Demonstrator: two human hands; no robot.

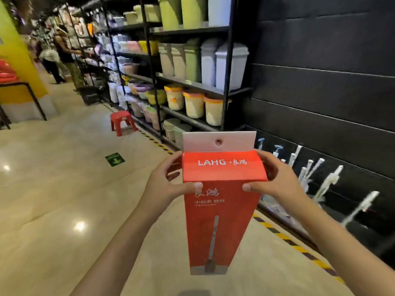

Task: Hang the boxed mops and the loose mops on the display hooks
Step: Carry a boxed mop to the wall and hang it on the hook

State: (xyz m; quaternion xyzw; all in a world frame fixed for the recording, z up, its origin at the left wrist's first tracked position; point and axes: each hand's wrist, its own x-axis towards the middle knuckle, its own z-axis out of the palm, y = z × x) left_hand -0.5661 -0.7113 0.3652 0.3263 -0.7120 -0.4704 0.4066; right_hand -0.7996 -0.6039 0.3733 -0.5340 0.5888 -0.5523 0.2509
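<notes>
Shop aisle, glossy beige floor (64, 189) (red stool (121, 122) by bin shelves (192, 82)); left hand (168, 184) and right hand (275, 180) fingers pinch the red boxed mop (220, 210) upright beside black wall hooks (329, 180).

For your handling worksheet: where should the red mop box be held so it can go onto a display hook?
Probably hold the red mop box by its two side edges near the top, as the left hand and right hand do. That leaves the white tab's hole uncovered for a hook.

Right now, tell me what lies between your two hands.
The red mop box, gripped near its top by left hand and right hand, head view.
</notes>
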